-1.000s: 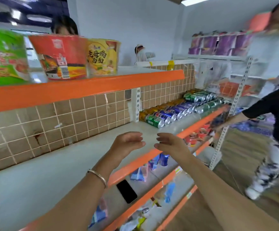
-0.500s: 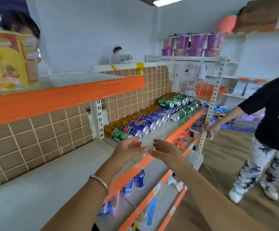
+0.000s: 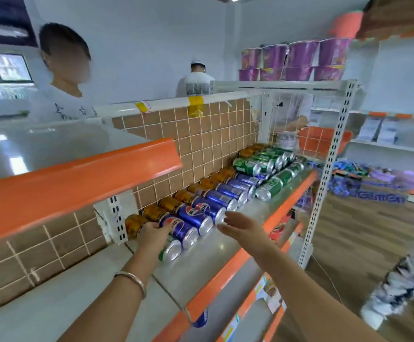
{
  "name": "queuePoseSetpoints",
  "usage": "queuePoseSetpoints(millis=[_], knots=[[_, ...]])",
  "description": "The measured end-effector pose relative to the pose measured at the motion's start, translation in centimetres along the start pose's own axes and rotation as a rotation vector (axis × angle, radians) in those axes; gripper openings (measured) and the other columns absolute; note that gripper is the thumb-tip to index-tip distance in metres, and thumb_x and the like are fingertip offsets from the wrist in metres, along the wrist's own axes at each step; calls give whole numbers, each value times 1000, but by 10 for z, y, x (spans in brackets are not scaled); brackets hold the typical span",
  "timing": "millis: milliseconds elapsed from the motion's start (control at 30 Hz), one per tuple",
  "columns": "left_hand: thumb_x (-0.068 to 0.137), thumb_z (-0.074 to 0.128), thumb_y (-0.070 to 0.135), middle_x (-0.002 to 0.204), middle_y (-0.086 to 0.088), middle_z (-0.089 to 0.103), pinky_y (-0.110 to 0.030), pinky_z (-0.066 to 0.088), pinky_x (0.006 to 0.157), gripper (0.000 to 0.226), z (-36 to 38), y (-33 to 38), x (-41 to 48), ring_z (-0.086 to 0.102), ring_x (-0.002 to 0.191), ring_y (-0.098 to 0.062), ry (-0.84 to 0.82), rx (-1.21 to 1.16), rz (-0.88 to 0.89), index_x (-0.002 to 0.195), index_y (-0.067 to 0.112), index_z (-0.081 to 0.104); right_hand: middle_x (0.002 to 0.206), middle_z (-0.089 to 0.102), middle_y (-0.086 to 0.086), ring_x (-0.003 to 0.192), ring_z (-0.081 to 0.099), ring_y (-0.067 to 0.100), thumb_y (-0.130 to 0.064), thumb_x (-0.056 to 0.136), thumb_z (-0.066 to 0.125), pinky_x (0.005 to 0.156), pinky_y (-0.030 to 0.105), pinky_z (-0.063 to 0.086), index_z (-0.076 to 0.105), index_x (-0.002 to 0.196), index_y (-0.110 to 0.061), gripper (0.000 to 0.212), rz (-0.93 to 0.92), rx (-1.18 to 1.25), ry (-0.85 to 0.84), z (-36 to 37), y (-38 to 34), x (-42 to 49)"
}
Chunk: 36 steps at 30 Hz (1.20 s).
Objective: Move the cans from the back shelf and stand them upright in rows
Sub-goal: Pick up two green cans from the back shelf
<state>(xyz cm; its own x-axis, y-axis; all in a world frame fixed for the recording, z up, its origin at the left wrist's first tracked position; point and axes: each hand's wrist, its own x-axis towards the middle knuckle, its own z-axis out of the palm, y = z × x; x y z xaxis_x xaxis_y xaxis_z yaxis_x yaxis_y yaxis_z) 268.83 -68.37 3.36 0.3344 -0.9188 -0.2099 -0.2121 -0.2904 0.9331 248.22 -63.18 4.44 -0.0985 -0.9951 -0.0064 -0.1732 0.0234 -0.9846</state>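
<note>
Left hand (image 3: 155,234) on green can (image 3: 170,250); cans (image 3: 208,206) lying on shelf (image 3: 208,262).

Cans lying on their sides on the middle shelf (image 3: 228,248), in rows against the tiled back panel (image 3: 211,144).

The nearest can (image 3: 172,250) lies at the left end of the front row, under the left hand (image 3: 155,234). The right hand (image 3: 243,227) hovers to its right, in front of the next cans (image 3: 201,213). Further cans (image 3: 257,164) are stacked at the far right end. A second shelf (image 3: 72,178) sits above left; cups (image 3: 297,60) stand on the top shelf (image 3: 282,84) behind.
</note>
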Motion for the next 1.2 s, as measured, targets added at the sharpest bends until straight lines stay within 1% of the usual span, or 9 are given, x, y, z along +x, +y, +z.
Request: queuePoseSetpoints(millis=[67,200,333,467,700,800,867,1067,1200], knots=[[79,69,26,95,-13,58,-34,46,81,27,-5,-9,15,53,87,-29,88,-7,-81,94,6,58,123,63,6,110,60,16,-23,78,77,91,25,44,59,124,-14,50,8,-19,-22,-2,5,20],[53,76,55,117,-15,59,-42,48,91,87,3,-25,47,57,103,-34,117,-90,-254,123,8,54,121,63,7,109,61,19,-21,79,76,88,25,46,58,126,-10,52,36,-6,-81,-16,10,50],[75,78,35,117,-24,57,-43,46,94,75,23,-20,48,56,104,-36,89,-93,-295,127,-6,44,119,65,4,105,61,16,-24,82,74,79,21,46,60,125,-12,47,54,-27,-95,-42,11,74],[42,93,33,114,-25,62,-51,49,94,100,17,-42,74,62,101,-39,16,-244,-354,127,3,49,121,63,4,105,58,16,-25,85,70,86,28,47,59,127,-11,46,93,3,-79,-74,13,93],[50,88,36,115,-17,63,-36,52,71,89,31,-51,58,62,94,-29,177,-645,-318,125,3,54,128,55,28,120,50,42,-24,90,63,104,53,41,65,108,-6,26,153,-92,-83,-143,25,116],[80,71,23,94,-12,61,-16,48,45,29,63,-10,19,57,66,-15,252,-680,-159,102,8,61,132,46,34,122,44,49,-22,89,64,104,58,37,56,119,8,43,187,-77,-75,-167,34,126],[83,68,22,64,-1,64,-9,38,34,13,84,16,8,51,44,-5,184,-699,-77,78,15,58,133,51,25,118,52,39,-27,88,65,100,46,46,52,132,-1,53,193,-80,-96,-179,39,129],[82,70,22,87,-6,64,-34,52,76,23,154,75,10,62,79,-16,30,-785,-88,97,10,60,128,56,7,110,56,21,-28,86,67,89,31,47,53,132,-12,51,207,-43,-61,-210,48,156],[82,70,19,87,-11,65,-33,49,65,18,196,94,40,62,76,-21,-30,-761,-96,90,7,60,121,58,6,108,56,22,-28,82,72,97,36,46,58,125,-14,47,225,55,2,-224,43,197]])
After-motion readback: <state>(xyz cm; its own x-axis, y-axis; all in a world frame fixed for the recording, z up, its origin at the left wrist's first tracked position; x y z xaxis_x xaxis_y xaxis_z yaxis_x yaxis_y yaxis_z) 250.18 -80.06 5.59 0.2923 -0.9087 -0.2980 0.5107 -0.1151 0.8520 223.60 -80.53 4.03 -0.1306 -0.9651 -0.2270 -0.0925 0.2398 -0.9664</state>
